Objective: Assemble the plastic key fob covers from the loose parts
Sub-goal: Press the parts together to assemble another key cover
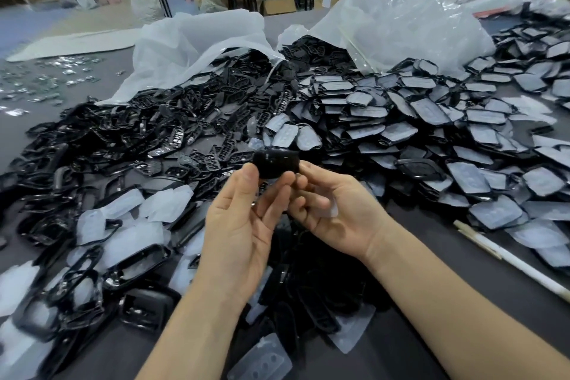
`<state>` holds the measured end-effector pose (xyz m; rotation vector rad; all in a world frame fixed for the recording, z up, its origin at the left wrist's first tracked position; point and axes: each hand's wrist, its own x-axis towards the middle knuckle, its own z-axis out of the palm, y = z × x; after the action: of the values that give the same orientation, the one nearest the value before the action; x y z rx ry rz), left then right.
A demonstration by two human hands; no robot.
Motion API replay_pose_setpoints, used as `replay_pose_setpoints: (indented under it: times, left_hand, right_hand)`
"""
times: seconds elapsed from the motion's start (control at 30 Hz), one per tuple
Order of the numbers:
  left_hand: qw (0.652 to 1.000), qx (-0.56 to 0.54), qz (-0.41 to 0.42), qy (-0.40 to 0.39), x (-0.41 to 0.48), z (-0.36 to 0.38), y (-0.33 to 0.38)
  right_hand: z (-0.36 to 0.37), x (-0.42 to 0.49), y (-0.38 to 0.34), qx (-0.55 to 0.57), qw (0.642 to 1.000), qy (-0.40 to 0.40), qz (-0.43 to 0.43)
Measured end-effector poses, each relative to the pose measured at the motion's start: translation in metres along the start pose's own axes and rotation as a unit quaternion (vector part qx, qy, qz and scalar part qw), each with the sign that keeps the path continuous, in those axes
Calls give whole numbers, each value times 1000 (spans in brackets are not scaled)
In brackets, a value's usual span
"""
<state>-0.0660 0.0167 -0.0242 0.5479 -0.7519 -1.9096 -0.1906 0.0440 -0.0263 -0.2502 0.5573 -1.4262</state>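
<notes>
One black cover [276, 163] is held up above the table [431, 244], pinched at its ends by left hand [243, 219] and right hand [339, 216]; a clear piece [332, 210] is possibly tucked against the right palm.

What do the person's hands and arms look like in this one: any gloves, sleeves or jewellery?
The left hand and right hand wear no gloves. The left forearm and right forearm are uncovered down to the frame's edge: no sleeves in view. No watch or wristband shows on either wrist.
</notes>
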Motion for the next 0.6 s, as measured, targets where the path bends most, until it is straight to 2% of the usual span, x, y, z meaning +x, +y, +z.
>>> replay_pose_setpoints:
  times: [0.17,0.33,0.4,0.5,0.6]
  left_hand:
    - [999,-22,15,29,1,-2,3]
    - [998,-40,6,56,4,-7,6]
    - [998,-28,0,57,6,-7,7]
    - [998,-13,-24,62,9,-11,7]
    - [999,22,-20,38,9,-13,8]
  right_hand:
    - [1,-3,2,13,999,48,-5]
    - [3,-5,5,-32,999,26,-9]
    - [4,-5,8,-125,991,-2,-46]
    - [4,-4,16,-237,961,-30,-138]
    - [2,-3,21,-317,921,-4,-226]
